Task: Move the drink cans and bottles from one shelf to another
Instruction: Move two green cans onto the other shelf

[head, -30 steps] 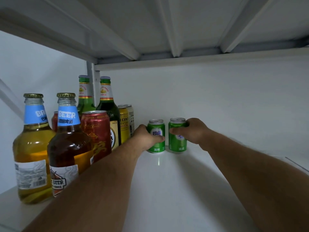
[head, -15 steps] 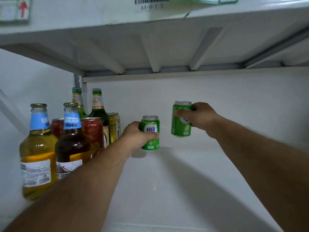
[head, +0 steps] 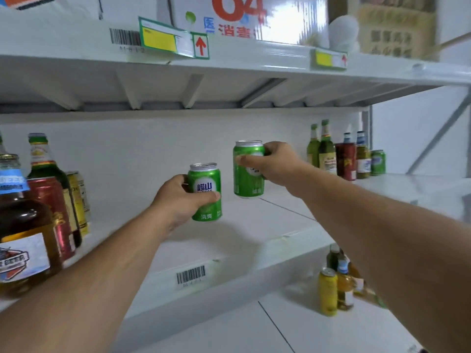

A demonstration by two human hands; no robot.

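Right now both hands carry a can apiece, clear of the shelf board [head: 254, 240] below them. The left hand [head: 178, 202] is wrapped round one green can [head: 205, 192], thumb across the front of the label and the fingers curled behind it. The right hand [head: 274, 163] clasps the other green can [head: 248, 170] from its right side, thumb laid across the front face. Both cans stand upright in the grip, long axis vertical, lids up; the right one rides higher than the left, and the two are near each other but not touching.

Judging by the task, what matters next is where the cans go. A second cluster of bottles and cans [head: 344, 156] stands at the far right end of the same level, well off to the right of both grips, and it lies nearer the right hand. More bottles [head: 336, 286] stand on a lower shelf, below and to the right of the right forearm. The stock beside the left forearm, brown bottles [head: 28, 225] and a red can [head: 54, 212], lies to the left of the left grip. Which spot is meant I cannot tell.
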